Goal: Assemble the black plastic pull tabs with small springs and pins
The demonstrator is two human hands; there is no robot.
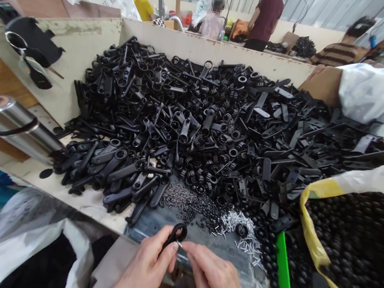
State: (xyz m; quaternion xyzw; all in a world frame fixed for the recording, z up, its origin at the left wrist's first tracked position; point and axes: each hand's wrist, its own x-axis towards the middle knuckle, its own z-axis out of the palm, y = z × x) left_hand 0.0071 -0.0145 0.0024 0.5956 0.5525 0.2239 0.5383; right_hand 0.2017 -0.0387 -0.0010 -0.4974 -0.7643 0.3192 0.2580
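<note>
My left hand is closed round a black ring-ended plastic part, its ring pointing up between thumb and fingers. My right hand pinches a small silvery pin against the near side of the ring. How far the pin sits in the part is too small to tell. Just beyond my hands, a grey work surface bears a pile of silver pins, small black pieces and small grey pieces. To the left lies a heap of black handle-like parts.
A large mound of black plastic parts fills the pale-walled bin. Left stands a steel flask; scissors hang on the bin wall. A yellow-edged bag of black balls lies right, beside a green strip. Several people are beyond.
</note>
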